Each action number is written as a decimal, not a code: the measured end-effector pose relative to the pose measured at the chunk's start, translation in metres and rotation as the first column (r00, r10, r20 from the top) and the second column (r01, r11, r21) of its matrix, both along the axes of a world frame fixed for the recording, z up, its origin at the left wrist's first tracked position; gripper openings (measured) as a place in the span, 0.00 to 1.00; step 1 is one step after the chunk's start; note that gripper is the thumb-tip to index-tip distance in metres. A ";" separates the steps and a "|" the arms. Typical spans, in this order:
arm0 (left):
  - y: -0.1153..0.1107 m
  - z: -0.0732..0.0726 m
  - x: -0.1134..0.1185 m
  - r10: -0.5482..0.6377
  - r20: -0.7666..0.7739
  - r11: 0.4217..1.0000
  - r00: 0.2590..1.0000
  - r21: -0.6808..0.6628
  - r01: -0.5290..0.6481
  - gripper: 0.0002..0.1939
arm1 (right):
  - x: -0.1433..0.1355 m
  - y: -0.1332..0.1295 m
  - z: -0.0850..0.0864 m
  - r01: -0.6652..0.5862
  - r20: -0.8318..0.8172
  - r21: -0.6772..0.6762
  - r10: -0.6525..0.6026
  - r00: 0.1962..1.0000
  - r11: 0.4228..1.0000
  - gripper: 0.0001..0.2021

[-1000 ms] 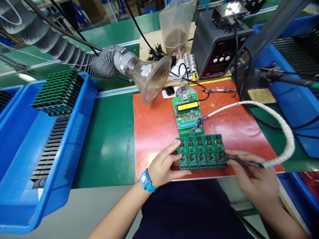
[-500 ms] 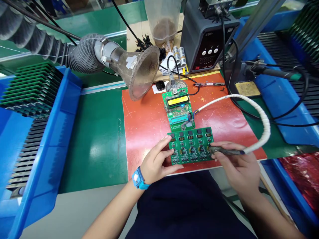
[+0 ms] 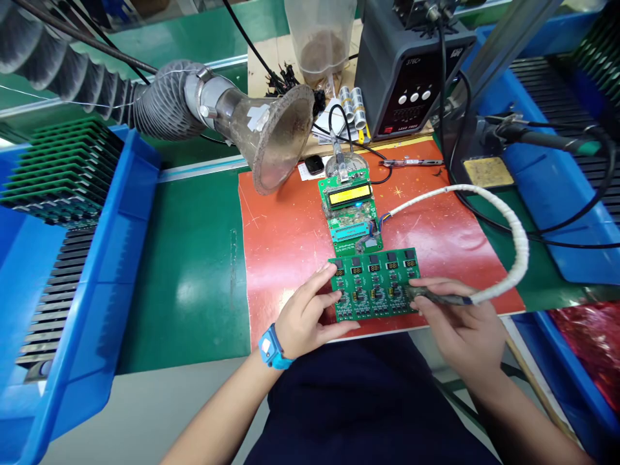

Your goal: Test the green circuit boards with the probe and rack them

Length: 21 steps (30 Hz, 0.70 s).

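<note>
One board [image 3: 375,305], partly behind right hand [image 3: 462,329], probe [image 3: 442,298] tip indistinct

Circuit panel [image 3: 375,284] lying between left hand [image 3: 304,320] and right hand [image 3: 462,332]
Beyond both hands, a display board [image 3: 349,214] is resting on a mat [image 3: 285,258]; left of the left hand, a bin [image 3: 130,245] is holding boards [image 3: 61,161].

Bright blue, square-faced wristwatch [image 3: 274,349] and dark navy garment [image 3: 356,400]
</note>
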State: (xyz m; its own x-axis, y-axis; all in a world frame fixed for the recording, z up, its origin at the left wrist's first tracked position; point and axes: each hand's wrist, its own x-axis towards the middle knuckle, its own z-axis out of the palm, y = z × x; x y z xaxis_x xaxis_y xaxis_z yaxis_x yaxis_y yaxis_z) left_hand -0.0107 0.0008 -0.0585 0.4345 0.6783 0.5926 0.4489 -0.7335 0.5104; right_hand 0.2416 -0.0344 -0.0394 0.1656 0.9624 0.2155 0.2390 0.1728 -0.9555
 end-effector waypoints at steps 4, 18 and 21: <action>-0.001 0.001 0.000 -0.003 0.001 1.000 1.000 -0.020 0.003 0.28 | 0.004 0.000 -0.004 -0.037 0.121 0.037 0.033 0.992 0.999 0.11; -0.025 0.073 0.014 0.083 0.372 0.945 0.925 -0.325 0.046 0.21 | 0.006 0.007 -0.007 -0.078 0.276 0.129 0.040 0.960 0.989 0.09; -0.038 0.099 0.030 -0.069 0.637 0.662 0.768 -0.547 0.513 0.24 | 0.009 0.005 -0.006 -0.074 0.300 0.108 0.038 0.953 0.991 0.08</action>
